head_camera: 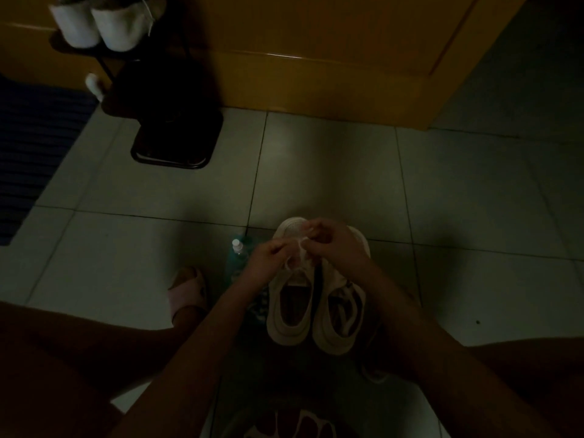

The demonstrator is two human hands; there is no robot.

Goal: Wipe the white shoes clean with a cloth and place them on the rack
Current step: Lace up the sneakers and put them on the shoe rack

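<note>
Down at six o'clock, the pair of white shoes sits on the tiled floor between the knees. They're side by side and touching, heels toward the person, toes aimed at twelve. Both mouths face up. The nine-o'clock shoe looks empty inside, while the three-o'clock one holds something dark and patterned, too dim to name.

Just beyond, both hands are over the nine-o'clock shoe's lacing. Left hand: grip closed, pinching the lace. Right hand: grip closed too, fingers curled on another run of that lace.

My read is that they're sorting the laces, tidying or loosening them. The shoe is parked flat on the floor, which leaves both hands free. I can't pick out a cloth for certain.

At nine o'clock of the shoes a capped bottle stands upright, close to hand; its contents are unreadable.

Far off at eleven o'clock stands the dark rack, with another white pair on its top tier. Our pair lies well apart from it.
</note>
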